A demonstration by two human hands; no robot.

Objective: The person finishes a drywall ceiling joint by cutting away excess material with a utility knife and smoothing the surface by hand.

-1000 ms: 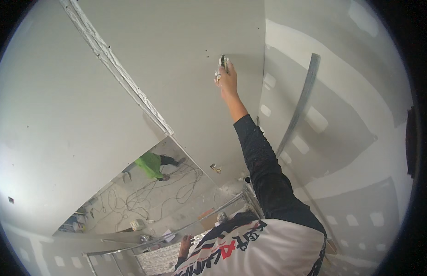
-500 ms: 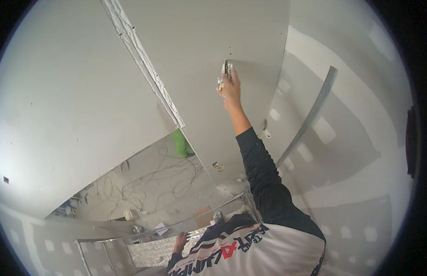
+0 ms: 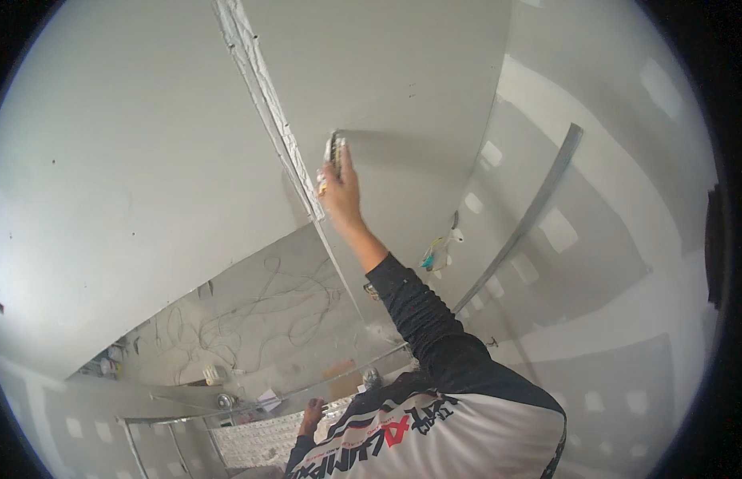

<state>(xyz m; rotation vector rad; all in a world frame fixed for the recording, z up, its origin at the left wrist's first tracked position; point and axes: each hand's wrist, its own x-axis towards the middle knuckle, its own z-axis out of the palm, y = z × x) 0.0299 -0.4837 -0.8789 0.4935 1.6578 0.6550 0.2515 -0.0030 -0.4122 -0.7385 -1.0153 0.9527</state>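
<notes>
My right hand [image 3: 343, 191] is closed round a putty knife [image 3: 333, 150], stretched up against the pale plasterboard [image 3: 411, 48]. White compound clings to the knife, and its tip is at the board. Just left of it runs a thick, ridged white strip of compound [image 3: 263, 100] along a joint. My left hand [image 3: 313, 415] is low beside my body, above a pale textured platform [image 3: 255, 441]. Its fingers look spread apart, with nothing visible in them, though it is small in view.
A long grey metal strip [image 3: 531, 207] slants across the right wall [image 3: 618, 271], which has patches of filler. Loose wires [image 3: 436, 254] stick out near the corner. Metal rails [image 3: 187, 417] edge the platform. On the floor below lie tangled cables [image 3: 267, 303] and a white bucket-like object [image 3: 215, 375].
My right hand has swept left and down across the board with the putty knife, nearing the compound strip. The view has shifted slightly. My left hand stays low.
</notes>
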